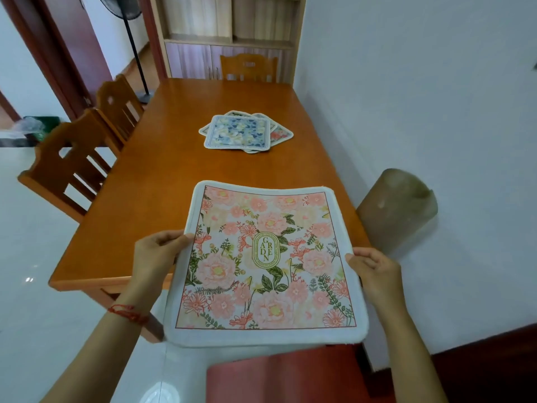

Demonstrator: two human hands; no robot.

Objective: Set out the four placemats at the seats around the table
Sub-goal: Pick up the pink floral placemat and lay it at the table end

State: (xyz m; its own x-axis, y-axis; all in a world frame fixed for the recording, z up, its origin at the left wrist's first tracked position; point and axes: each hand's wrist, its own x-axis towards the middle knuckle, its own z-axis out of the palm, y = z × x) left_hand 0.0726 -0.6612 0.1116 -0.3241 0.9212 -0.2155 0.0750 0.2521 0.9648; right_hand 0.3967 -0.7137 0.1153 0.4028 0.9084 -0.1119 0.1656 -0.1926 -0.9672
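head cam | looks fwd+down along table (162, 181) from near end | hands close | single view

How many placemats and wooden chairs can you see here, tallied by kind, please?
Pink floral placemat, held by the left hand and right hand: 1
Placemats in the pile mid-table: 3
Wooden chairs: 3
Total: 7
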